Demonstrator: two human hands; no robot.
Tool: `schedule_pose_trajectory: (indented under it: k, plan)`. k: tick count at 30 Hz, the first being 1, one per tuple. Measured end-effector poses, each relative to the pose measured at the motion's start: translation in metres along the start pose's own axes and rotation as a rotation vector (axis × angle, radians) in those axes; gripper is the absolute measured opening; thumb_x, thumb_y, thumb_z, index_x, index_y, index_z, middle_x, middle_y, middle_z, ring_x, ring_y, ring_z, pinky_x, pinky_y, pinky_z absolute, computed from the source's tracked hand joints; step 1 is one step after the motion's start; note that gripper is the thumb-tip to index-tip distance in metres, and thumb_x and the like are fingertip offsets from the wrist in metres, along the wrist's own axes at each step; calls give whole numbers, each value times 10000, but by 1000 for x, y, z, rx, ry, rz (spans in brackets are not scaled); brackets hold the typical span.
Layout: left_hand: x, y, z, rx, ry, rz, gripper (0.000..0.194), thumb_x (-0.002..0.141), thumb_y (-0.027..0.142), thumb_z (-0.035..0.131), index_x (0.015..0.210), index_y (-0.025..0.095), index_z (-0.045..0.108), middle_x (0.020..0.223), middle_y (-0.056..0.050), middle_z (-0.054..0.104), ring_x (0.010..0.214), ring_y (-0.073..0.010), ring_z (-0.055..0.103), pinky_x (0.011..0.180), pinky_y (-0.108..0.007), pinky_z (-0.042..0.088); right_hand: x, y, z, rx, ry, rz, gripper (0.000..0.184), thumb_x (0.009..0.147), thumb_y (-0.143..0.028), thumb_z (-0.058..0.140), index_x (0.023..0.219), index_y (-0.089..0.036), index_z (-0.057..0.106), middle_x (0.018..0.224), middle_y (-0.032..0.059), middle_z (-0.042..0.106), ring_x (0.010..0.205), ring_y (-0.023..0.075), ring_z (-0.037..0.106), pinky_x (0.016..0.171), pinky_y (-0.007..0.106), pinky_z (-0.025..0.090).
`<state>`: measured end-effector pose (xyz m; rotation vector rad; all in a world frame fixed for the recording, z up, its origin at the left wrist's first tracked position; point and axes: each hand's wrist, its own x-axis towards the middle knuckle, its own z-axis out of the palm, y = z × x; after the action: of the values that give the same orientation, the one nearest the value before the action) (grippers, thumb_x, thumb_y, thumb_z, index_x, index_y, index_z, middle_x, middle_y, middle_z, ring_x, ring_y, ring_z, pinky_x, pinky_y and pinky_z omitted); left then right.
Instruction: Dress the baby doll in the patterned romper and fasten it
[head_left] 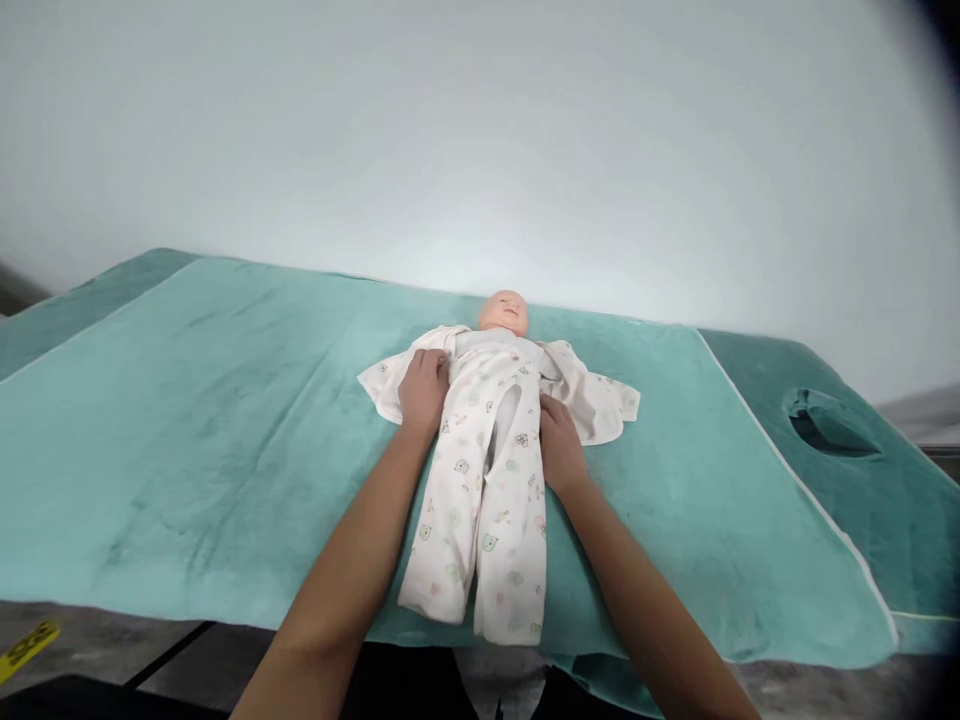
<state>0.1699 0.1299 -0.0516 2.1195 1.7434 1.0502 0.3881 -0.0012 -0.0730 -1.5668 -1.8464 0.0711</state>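
Note:
A baby doll [505,313] lies on its back with its head toward the wall. White baby pants [487,500] printed with small animals cover its front from the chest down, the legs reaching to the table's near edge. The crotch has an open slit. Under the doll, a white baby jacket [592,400] is spread with its sleeves out to both sides. My left hand [424,390] is closed at the left upper side of the pants, over part of the jacket. At the right side, lower down, my right hand [559,440] has its fingers curled at the pants' edge, fingertips partly hidden.
A teal cloth [225,400] covers the padded table [780,370]. An oval hole [829,425] opens in the table's right end. Behind stands a plain pale wall [480,140]. A yellow marking strip [28,650] shows at the lower left.

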Motion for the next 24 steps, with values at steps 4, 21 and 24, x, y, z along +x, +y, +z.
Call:
schedule_pose_trajectory:
  k: [4,21,24]
  plan:
    - [-41,-13,-9,200,-151,176,194,942,231,510,1059,211,664,1162,-131,661,1121,-305,574,905,-435,480,-26,-3,-4,-88,-135,-110,381,919,-179,541,1282,-221,648,1297,121,619,1270,290,507,1150,484,368]
    - [-101,-15,-26,142,-267,441,347,915,203,519,1216,248,685,1320,-80,657,1324,-282,502,1198,-475,321,-55,1,-14,152,-144,-233,234,929,-145,526,1007,-233,729,1030,67,695,1028,245,574,926,394,462]
    - [-98,-6,-29,197,-256,413,302,929,184,500,1140,235,709,1212,-101,690,1192,-278,568,1065,-451,427,-58,-3,-17,105,-146,-213,266,923,-114,506,954,-244,736,965,63,679,981,241,569,892,383,460]
